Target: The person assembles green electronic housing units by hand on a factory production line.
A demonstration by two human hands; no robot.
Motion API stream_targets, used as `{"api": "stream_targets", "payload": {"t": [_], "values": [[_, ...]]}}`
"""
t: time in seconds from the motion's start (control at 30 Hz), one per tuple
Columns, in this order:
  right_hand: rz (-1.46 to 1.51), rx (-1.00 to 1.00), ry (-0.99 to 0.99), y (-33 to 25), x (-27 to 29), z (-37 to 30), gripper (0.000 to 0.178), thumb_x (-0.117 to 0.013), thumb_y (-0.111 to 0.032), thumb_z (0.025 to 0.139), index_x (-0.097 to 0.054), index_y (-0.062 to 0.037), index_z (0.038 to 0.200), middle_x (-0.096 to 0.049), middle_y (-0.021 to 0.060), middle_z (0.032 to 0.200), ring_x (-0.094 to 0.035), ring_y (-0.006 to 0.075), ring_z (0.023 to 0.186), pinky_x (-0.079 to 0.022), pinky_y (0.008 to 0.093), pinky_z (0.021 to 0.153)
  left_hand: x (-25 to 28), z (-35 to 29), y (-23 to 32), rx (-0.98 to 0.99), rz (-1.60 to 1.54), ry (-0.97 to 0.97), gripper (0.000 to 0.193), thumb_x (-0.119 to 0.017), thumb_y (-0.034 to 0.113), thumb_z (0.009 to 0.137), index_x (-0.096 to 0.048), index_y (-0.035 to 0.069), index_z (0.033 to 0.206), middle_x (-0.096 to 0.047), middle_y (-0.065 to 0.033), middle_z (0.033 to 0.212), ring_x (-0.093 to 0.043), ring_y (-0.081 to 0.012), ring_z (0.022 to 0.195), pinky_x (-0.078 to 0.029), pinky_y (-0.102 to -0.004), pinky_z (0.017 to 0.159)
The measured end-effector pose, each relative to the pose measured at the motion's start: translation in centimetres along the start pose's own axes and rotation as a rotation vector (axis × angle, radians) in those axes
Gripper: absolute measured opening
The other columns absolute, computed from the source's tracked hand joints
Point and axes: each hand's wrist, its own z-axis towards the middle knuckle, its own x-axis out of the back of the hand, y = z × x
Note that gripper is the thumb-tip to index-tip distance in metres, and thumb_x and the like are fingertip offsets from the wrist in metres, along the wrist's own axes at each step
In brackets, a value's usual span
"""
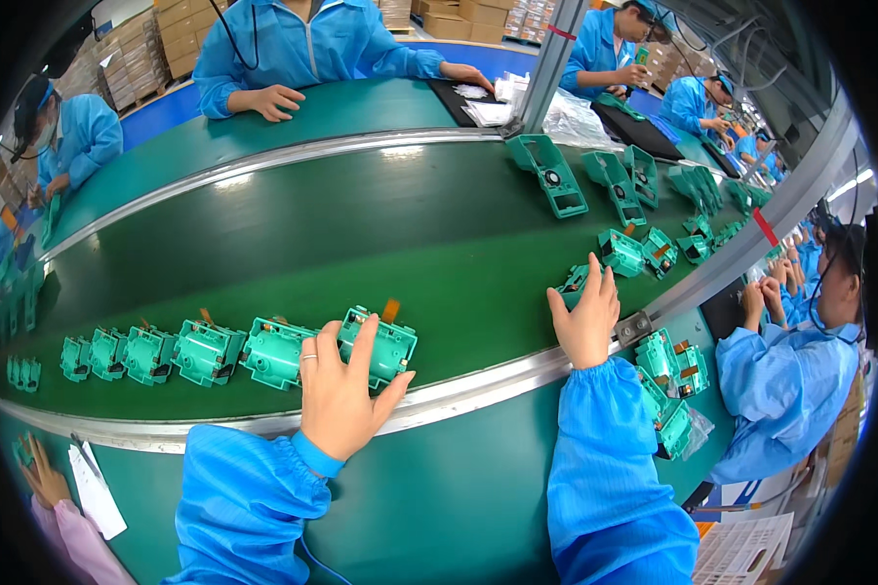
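My left hand [343, 390] lies flat with fingers spread, its fingertips touching a green plastic housing [385, 341] at the near edge of the dark green conveyor belt [380, 244]. This housing ends a row of several like green housings [205, 351] running to the left. My right hand [585, 317] reaches onto the belt, fingers stretched over another green housing [574, 284], which it partly hides. Both sleeves are blue.
More green housings [622, 252] and long green frames [551, 175] ride the belt at right. A pile of green housings [671, 375] sits on my bench. Persons in blue coats work across the belt and at both sides. A metal rail [478, 390] edges the belt.
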Motion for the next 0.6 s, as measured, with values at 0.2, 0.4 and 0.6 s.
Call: {"api": "stream_targets", "payload": {"t": [0.2,0.4,0.6], "values": [[0.135,0.221,-0.076,-3.9,1.2,-2.5,0.071,-0.068,-0.016,0.068,-0.031,-0.008,0.129,-0.027,0.0272,0.129,-0.032,0.0443,0.112,-0.029,0.0497,0.093,0.6,-0.9,-1.3,0.061,0.068,-0.025,0.066,-0.073,0.026,0.064,-0.044,0.004,0.12,-0.034,-0.0221,0.117,-0.034,-0.038,0.102,-0.032,-0.0456,0.086],[0.394,0.367,0.008,-7.4,2.9,-3.1,0.072,-0.074,-0.018,0.064,-0.037,-0.0042,0.124,-0.031,0.0235,0.126,-0.033,0.0404,0.112,-0.031,0.046,0.093,2.1,-1.3,-1.9,0.045,0.027,0.021,0.067,-0.075,0.023,0.061,-0.045,0.007,0.119,-0.031,-0.02,0.122,-0.031,-0.0378,0.104,-0.029,-0.0462,0.089],[0.201,0.134,-0.1,-4.3,1.5,-2.4,0.096,-0.08,-0.027,0.056,-0.025,-0.001,0.13,-0.032,0.0252,0.125,-0.034,0.0405,0.113,-0.031,0.0451,0.094,2.2,-1.6,-1.9,-0.199,-0.13,0.155,0.045,-0.069,0.011,0.063,-0.055,0.008,0.106,-0.04,-0.016,0.114,-0.035,-0.0327,0.099,-0.03,-0.04,0.085]]}}
